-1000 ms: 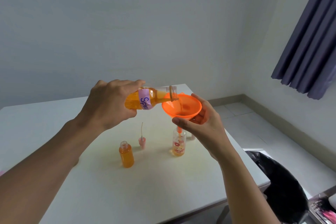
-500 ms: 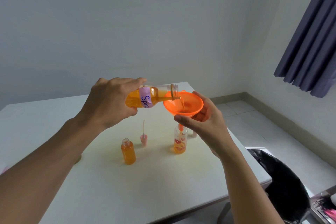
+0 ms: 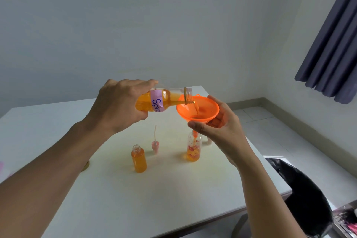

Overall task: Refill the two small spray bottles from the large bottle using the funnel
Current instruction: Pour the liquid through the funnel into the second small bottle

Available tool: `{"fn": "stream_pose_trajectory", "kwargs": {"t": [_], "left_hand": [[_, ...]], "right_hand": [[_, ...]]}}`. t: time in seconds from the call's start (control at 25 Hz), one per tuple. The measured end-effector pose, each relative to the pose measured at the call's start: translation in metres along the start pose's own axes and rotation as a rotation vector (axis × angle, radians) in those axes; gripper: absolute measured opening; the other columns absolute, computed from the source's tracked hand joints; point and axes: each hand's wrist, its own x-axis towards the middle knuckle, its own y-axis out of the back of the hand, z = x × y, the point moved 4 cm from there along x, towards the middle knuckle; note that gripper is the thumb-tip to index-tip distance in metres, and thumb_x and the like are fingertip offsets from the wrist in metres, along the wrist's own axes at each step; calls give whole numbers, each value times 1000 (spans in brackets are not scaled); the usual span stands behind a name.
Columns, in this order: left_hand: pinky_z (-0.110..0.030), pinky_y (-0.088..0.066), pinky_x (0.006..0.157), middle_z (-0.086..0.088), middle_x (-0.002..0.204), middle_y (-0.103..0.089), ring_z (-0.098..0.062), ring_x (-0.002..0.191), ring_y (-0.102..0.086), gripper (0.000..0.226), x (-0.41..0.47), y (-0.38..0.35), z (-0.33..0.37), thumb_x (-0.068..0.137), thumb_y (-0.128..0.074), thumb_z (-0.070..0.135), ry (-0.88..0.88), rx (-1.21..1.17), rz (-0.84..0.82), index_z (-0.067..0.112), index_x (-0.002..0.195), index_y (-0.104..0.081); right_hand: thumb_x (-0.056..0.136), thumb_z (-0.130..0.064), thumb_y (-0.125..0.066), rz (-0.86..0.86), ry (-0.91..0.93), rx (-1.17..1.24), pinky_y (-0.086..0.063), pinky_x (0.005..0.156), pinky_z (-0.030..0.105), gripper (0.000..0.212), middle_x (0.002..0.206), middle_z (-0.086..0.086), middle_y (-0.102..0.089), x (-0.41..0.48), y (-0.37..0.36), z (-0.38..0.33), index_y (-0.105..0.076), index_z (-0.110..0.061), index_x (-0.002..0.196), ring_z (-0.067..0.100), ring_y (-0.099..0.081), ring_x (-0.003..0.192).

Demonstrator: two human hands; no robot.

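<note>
White table (image 3: 116, 208) is filling the lower half of the view, with a pale wall behind it and a dark curtain (image 3: 332, 44) hanging at two o'clock. The left hand (image 3: 119, 106) is gripping the large bottle (image 3: 166, 98), fingers wrapped round its body, and tilting it nearly level, its open neck pointing toward three o'clock over the funnel (image 3: 201, 108). Orange liquid is running from the neck into the bowl. The right hand (image 3: 224, 131) is holding the funnel from its four o'clock side, thumb and fingers curling under the cone. The funnel's stem is sitting in the mouth of the flowered small bottle (image 3: 193, 149), which is standing upright and showing liquid only near its base. At its nine o'clock, well apart, the plain small bottle (image 3: 138, 159) is standing uncapped and nearly full. Between them a pink spray head (image 3: 155, 145) is resting, tube pointing to twelve o'clock. At four o'clock off the table a black bin bag (image 3: 309, 199) is sitting.
</note>
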Motion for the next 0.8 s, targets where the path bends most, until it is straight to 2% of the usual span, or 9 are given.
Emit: {"fn": "stream_pose_trajectory", "kwargs": {"t": [0.12, 0.44, 0.8], "left_hand": [[-45, -50, 75, -6, 113, -72, -36, 88, -68, 77, 0, 1, 0, 56, -88, 18, -7, 13, 1, 19, 129, -62], [-44, -49, 76, -6, 114, -72, -35, 90, -68, 79, -1, 1, -2, 56, -88, 19, -15, 26, -4, 19, 130, -61], [-44, -49, 76, -6, 112, -73, -35, 90, -68, 78, -3, 1, -1, 57, -88, 20, -20, 34, -11, 20, 130, -60]], "right_hand": [[52, -42, -93, 2, 2, -18, -63, 88, 33, 108, 134, -4, -62, 0, 0, 0, -45, -30, 148, 14, -71, 111], [50, -44, -94, 3, 5, -18, -63, 88, 32, 111, 133, -5, -63, 0, 0, 0, -45, -30, 148, 10, -72, 109], [51, -46, -93, -8, 12, -37, -62, 88, 32, 110, 135, -4, -61, 0, -1, 0, -44, -31, 148, 14, -69, 113]]}}
